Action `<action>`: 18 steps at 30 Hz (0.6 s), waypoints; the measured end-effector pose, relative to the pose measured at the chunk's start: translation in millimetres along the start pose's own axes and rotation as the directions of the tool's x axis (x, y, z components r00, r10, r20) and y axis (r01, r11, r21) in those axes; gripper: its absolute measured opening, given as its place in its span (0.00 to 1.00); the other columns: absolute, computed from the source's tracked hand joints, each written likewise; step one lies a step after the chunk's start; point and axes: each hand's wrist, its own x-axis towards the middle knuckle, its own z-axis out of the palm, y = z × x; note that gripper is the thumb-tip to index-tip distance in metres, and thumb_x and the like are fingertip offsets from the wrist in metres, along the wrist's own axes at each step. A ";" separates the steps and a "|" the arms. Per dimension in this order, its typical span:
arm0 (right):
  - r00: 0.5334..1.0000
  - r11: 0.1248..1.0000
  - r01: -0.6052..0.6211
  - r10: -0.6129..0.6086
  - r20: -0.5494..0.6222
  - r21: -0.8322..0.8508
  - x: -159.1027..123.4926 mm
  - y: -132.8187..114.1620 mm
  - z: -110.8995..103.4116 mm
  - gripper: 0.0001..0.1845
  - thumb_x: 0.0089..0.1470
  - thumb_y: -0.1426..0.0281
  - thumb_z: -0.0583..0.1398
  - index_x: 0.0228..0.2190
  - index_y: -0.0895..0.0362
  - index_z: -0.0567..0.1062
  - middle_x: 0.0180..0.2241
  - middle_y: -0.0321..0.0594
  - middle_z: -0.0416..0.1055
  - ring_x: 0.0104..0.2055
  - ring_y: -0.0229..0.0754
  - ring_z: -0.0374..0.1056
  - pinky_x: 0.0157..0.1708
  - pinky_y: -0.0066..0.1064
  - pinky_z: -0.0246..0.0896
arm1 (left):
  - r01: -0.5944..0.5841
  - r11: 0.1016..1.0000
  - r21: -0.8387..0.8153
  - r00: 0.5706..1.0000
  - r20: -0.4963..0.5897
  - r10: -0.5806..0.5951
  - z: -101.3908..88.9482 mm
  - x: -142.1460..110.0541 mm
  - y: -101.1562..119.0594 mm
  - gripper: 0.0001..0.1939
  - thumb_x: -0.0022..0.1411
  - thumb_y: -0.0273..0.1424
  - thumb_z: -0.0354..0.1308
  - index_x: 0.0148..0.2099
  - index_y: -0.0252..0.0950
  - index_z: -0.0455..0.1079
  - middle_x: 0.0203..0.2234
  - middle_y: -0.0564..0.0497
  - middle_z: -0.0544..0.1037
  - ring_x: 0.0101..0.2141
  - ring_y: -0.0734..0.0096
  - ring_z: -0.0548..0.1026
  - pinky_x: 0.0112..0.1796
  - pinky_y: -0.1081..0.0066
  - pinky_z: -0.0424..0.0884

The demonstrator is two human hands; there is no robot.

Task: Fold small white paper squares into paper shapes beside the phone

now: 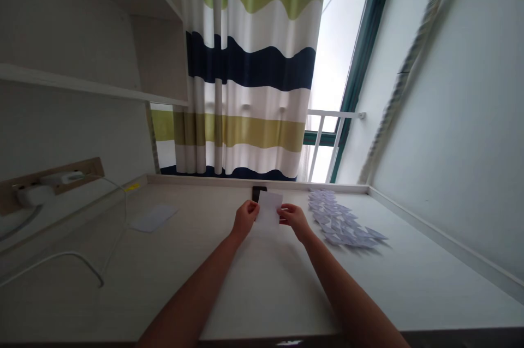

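Observation:
A small white sheet of paper is held up between my two hands over the middle of the desk. My left hand pinches its left edge, and my right hand pinches the right edge. Behind the sheet lies a black object, perhaps a phone, partly covered by the paper. To the right of my right hand, many folded white paper pieces with pointed ends lie in overlapping rows. Farther left, a flat stack or sheet of white paper rests on the desk.
White cables run across the left of the desk from a power strip on the wall. A raised rim borders the back edge. Shelves overhang at upper left; a striped curtain hangs behind.

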 end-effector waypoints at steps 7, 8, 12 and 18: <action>0.999 0.999 -0.001 0.000 0.032 0.037 -4.4 21.1 0.8 0.07 0.35 0.75 0.64 0.23 0.60 0.71 0.18 0.36 0.71 0.21 0.35 0.68 0.24 0.27 0.67 | 0.219 0.957 -0.190 0.966 0.182 -0.185 -3.2 -11.7 -13.6 0.19 0.43 0.36 0.61 0.35 0.34 0.59 0.20 0.54 0.71 0.23 0.72 0.71 0.22 0.72 0.69; 0.999 1.000 -0.002 0.000 0.047 0.030 -4.5 23.0 0.8 0.08 0.34 0.75 0.64 0.23 0.60 0.71 0.18 0.36 0.71 0.21 0.35 0.68 0.24 0.28 0.67 | 0.235 0.950 -0.205 0.962 0.190 -0.197 -4.6 -11.9 -14.6 0.20 0.43 0.36 0.61 0.36 0.34 0.60 0.21 0.53 0.72 0.24 0.72 0.71 0.22 0.72 0.69; 0.997 1.000 0.017 -0.016 0.070 -0.008 -6.5 25.2 -0.3 0.08 0.33 0.76 0.64 0.22 0.61 0.72 0.17 0.36 0.70 0.19 0.35 0.66 0.24 0.28 0.67 | 0.249 0.952 -0.179 0.957 0.196 -0.214 -8.6 -11.2 -15.7 0.21 0.44 0.35 0.61 0.41 0.34 0.63 0.21 0.53 0.72 0.21 0.76 0.70 0.22 0.75 0.67; 0.995 0.995 0.075 -0.078 0.056 0.065 -14.9 21.0 2.2 0.08 0.33 0.75 0.64 0.23 0.60 0.73 0.18 0.35 0.70 0.22 0.35 0.66 0.28 0.30 0.66 | 0.307 0.902 -0.303 0.940 0.247 -0.237 -11.0 -12.6 -10.6 0.15 0.42 0.33 0.62 0.34 0.32 0.67 0.23 0.51 0.72 0.24 0.74 0.70 0.25 0.72 0.69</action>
